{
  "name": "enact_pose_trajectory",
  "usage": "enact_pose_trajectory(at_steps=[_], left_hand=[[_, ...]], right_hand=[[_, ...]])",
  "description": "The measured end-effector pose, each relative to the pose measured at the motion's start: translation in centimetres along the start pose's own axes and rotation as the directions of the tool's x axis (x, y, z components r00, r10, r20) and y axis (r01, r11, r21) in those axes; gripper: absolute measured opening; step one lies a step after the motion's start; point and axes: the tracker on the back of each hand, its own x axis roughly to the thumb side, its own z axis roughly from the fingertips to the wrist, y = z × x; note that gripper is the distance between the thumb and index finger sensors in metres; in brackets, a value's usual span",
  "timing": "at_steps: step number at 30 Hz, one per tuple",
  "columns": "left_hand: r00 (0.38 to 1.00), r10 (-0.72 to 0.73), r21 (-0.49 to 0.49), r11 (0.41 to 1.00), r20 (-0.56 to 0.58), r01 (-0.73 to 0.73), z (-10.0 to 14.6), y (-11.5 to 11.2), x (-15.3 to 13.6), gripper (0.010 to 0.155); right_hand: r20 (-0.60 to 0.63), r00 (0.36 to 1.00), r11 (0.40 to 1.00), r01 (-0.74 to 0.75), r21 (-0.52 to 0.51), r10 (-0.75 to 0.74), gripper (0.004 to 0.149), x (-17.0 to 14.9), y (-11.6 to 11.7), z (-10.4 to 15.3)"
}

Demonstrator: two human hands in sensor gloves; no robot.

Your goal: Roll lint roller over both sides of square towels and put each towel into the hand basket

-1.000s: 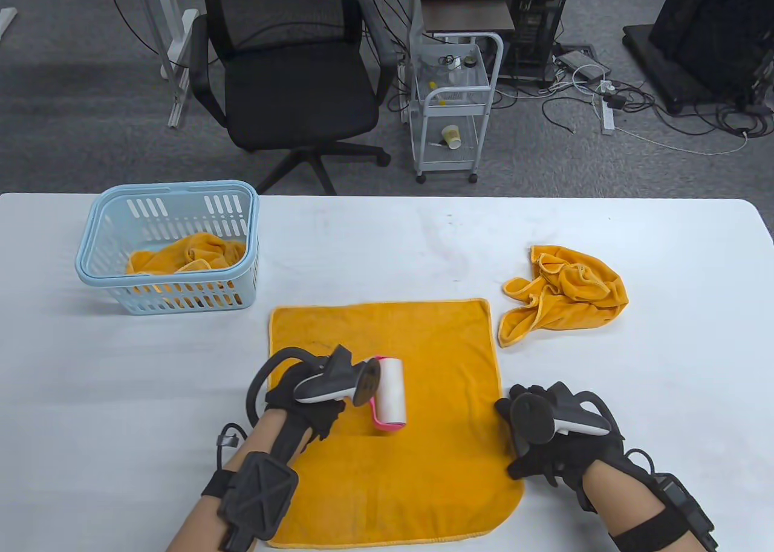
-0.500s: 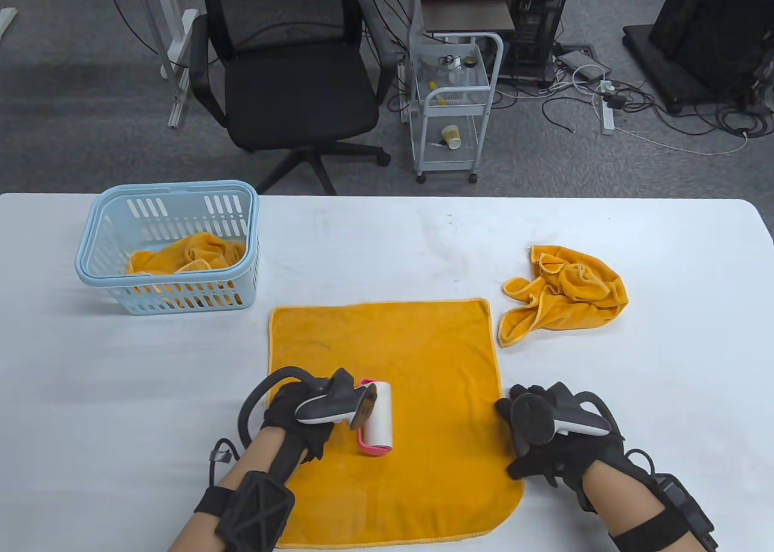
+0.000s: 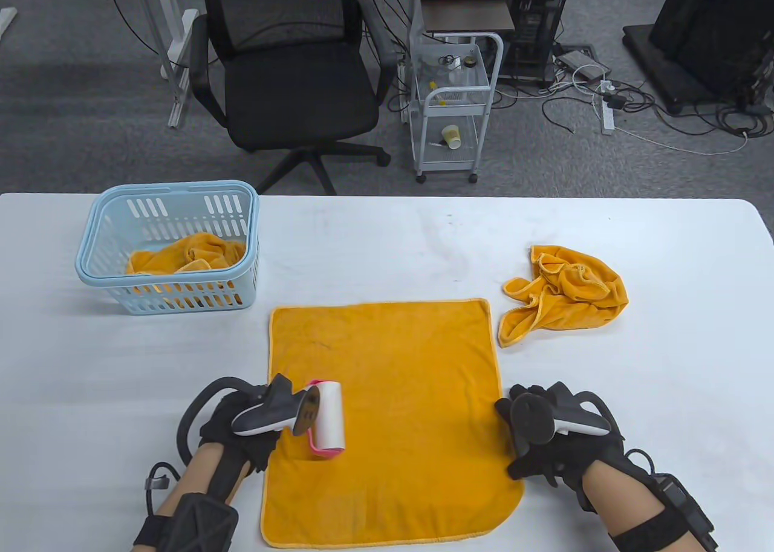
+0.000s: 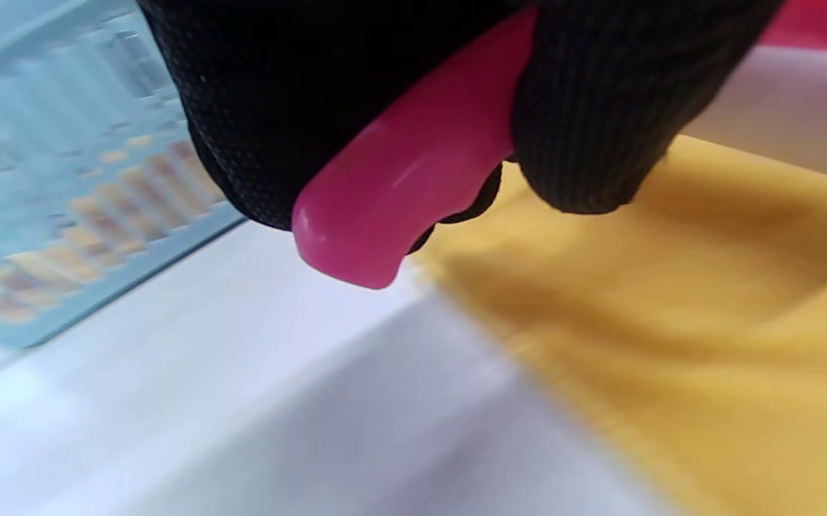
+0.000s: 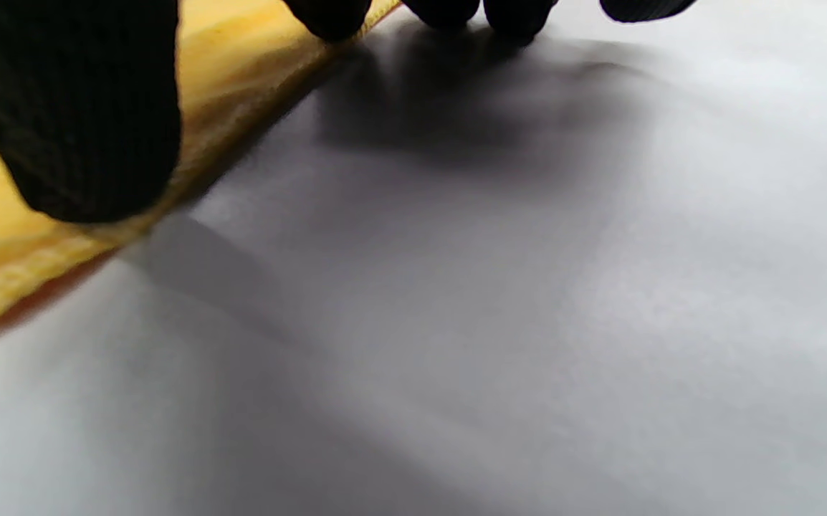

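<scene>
An orange square towel (image 3: 399, 395) lies spread flat at the front middle of the white table (image 3: 387, 243). My left hand (image 3: 242, 431) grips the pink handle (image 4: 413, 186) of a lint roller (image 3: 326, 419), whose white roll lies on the towel near its left edge. My right hand (image 3: 544, 437) rests at the towel's right edge with its thumb on the cloth (image 5: 41, 236) and its fingertips (image 5: 449, 11) on the table beside the hem. A crumpled orange towel (image 3: 565, 292) lies to the right. The pale blue hand basket (image 3: 172, 246) at the back left holds another orange towel (image 3: 187, 256).
Behind the table stand a black office chair (image 3: 290, 74) and a small white cart (image 3: 453, 104), with cables on the carpet. The basket (image 4: 34, 193) shows blurred at the left of the left wrist view.
My left hand has drawn the lint roller toward me and to the left, from the towel's middle to near its left edge. The right hand has stayed in place.
</scene>
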Motion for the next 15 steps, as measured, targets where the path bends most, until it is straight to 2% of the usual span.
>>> enact_pose_trajectory(at_steps=[4, 7, 10, 12, 15], left_hand=[[0.99, -0.024, 0.04, 0.999, 0.141, 0.018, -0.9, 1.5, 4.9, 0.059], [0.985, -0.059, 0.041, 0.998, 0.163, 0.053, -1.6, 1.6, 6.4, 0.06], [0.989, -0.087, 0.01, 0.996, 0.117, 0.087, -1.9, 0.7, 5.3, 0.059], [0.994, -0.082, -0.031, 0.996, 0.07, 0.084, -1.9, -0.1, 3.8, 0.056], [0.988, -0.15, -0.066, 0.987, -0.048, 0.147, -1.6, -1.7, 0.8, 0.052]], right_hand=[[0.0, 1.0, 1.0, 0.0, 0.0, 0.0, 0.104, 0.0, 0.0, 0.0], [0.0, 1.0, 1.0, 0.0, 0.0, 0.0, 0.103, 0.0, 0.0, 0.0], [0.0, 1.0, 1.0, 0.0, 0.0, 0.0, 0.104, 0.0, 0.0, 0.0], [0.0, 1.0, 1.0, 0.0, 0.0, 0.0, 0.103, 0.0, 0.0, 0.0], [0.0, 1.0, 1.0, 0.0, 0.0, 0.0, 0.104, 0.0, 0.0, 0.0]])
